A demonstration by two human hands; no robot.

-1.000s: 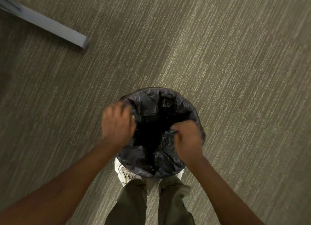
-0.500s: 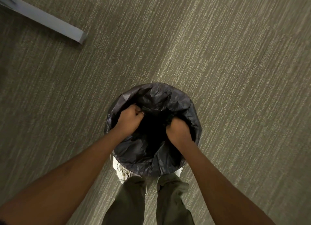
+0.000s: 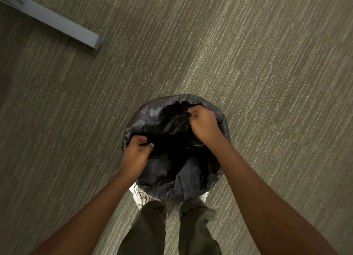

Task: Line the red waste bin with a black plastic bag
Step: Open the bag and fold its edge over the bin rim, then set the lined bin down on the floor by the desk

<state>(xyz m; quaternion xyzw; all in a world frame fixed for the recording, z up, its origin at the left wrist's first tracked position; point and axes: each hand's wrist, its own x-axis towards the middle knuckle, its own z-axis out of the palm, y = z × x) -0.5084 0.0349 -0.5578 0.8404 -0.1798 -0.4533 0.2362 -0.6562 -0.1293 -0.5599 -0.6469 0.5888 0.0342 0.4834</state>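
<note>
A black plastic bag (image 3: pixel 172 180) is draped over the round mouth of the waste bin, which stands on the carpet just ahead of my feet. The bag covers the rim all round, so none of the bin's red shows. My left hand (image 3: pixel 136 154) pinches the bag at the left rim. My right hand (image 3: pixel 203 123) grips a fold of the bag at the far right rim. The bag's inside is dark and sunken.
Striped grey-green carpet (image 3: pixel 267 63) surrounds the bin. A pale grey bar (image 3: pixel 63 28), perhaps a furniture base, runs across the upper left. My white shoes (image 3: pixel 140 194) and olive trouser legs (image 3: pixel 147 228) stand right behind the bin.
Both hands left the middle of the bag's mouth. The left moved to the left rim, the right to the far right rim, and the bag's opening is spread wider.
</note>
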